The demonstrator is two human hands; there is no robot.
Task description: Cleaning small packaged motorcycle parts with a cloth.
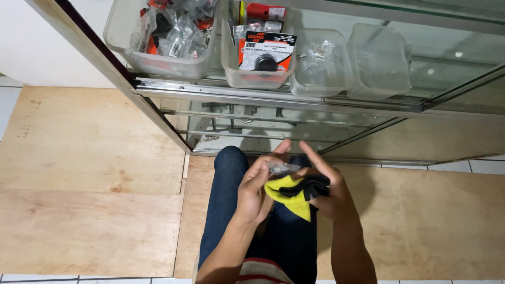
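The left hand (pixel 256 190) is pinching one small clear bag (pixel 283 168) between its fingers, above the person's knee. The right hand (pixel 327 185) is grasping one cloth (pixel 294 193), yellow and black, just under the bag. In front, on the glass shelf (pixel 447 73) of a cabinet, four clear tubs (pixel 158 63) are standing in a row, two of them full of small packets.
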